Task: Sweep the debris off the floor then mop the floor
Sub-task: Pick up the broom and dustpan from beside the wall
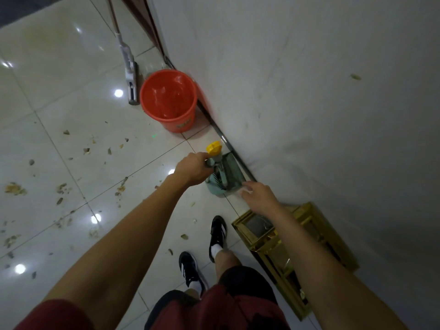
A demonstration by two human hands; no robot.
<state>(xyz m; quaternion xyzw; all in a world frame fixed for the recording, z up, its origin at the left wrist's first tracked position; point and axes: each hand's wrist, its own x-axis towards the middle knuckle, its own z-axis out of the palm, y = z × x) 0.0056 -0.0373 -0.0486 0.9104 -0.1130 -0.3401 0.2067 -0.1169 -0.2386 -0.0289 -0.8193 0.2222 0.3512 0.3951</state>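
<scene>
My left hand [193, 168] is closed around the handle with a yellow cap [213, 147], which rises from a teal dustpan and broom set [226, 177] standing on the floor against the wall. My right hand [258, 196] hovers with fingers apart just right of the dustpan and holds nothing. Brown debris [62, 186] is scattered over the glossy white tiles to the left. A mop [129, 67] leans near the wall behind an orange bucket [169, 96].
A gold-coloured bin [307, 217] stands against the white wall [309, 91] under my right arm. My two feet in black shoes [217, 234] are on the tiles below. A dark door frame [147, 22] runs along the top.
</scene>
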